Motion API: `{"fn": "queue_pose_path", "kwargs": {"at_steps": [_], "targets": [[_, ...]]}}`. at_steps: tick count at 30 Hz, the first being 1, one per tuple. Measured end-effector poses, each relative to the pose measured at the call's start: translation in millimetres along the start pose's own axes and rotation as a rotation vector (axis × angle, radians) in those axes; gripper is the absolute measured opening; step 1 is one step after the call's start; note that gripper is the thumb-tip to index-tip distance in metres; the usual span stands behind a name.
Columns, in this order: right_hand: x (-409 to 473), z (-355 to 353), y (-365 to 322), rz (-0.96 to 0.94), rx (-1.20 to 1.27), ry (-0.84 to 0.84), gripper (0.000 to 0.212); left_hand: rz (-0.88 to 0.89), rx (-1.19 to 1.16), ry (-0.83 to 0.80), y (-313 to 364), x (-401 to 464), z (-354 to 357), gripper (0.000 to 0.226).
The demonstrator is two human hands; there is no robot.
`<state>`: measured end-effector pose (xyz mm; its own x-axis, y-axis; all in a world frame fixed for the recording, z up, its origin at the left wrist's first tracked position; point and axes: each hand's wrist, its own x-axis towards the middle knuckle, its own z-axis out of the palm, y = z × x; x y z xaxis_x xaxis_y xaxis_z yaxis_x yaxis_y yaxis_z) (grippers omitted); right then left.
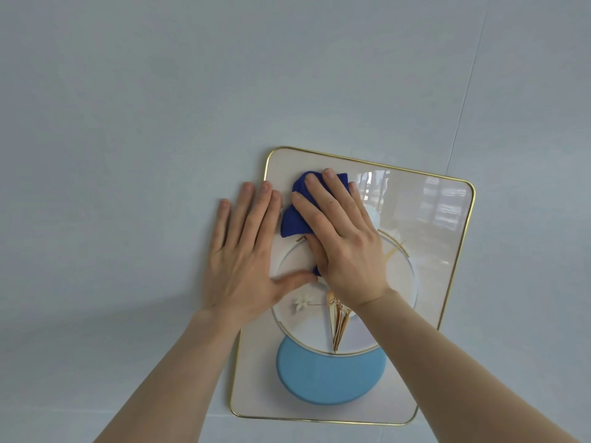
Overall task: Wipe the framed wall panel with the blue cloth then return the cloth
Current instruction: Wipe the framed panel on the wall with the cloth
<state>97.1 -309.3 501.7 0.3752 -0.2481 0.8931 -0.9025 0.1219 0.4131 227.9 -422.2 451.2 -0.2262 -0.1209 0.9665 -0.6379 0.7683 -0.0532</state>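
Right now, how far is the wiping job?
Done: cloth is on the panel. In hand: right hand presses it at the upper left; left hand lies flat across the left edge. Left: the lower part, then returning the cloth.

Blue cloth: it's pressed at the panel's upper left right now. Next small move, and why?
Probably sweep the blue cloth rightward across the top of the framed panel. The right hand presses it flat near the upper-left corner, while the glossy right side lies uncovered. The left hand lies flat across the left frame edge and the wall, seemingly steadying it, so it can stay there.
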Motion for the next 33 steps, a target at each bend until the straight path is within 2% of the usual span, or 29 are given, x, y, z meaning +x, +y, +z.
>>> {"fn": "queue_pose_path", "kwargs": {"at_steps": [5, 8, 11, 17, 33], "targets": [[-6, -8, 3, -0.052, -0.004, -0.047, 0.040, 0.007, -0.014, 0.021, 0, 0, 1, 0.122], [-7, -11, 6, -0.074, -0.007, -0.070, 0.047, 0.012, -0.011, 0.024, -1, 0, 2, 0.123], [-11, -10, 11, -0.114, -0.034, -0.070, 0.038, 0.022, -0.005, 0.032, -1, 0, 3, 0.122], [-21, -17, 21, -0.174, -0.080, -0.105, 0.039, 0.019, -0.002, 0.039, -1, 0, 2, 0.120], [-72, -31, 40, -0.130, -0.082, -0.143, 0.040, 0.011, -0.011, 0.015, -1, 0, 1, 0.120]]}}
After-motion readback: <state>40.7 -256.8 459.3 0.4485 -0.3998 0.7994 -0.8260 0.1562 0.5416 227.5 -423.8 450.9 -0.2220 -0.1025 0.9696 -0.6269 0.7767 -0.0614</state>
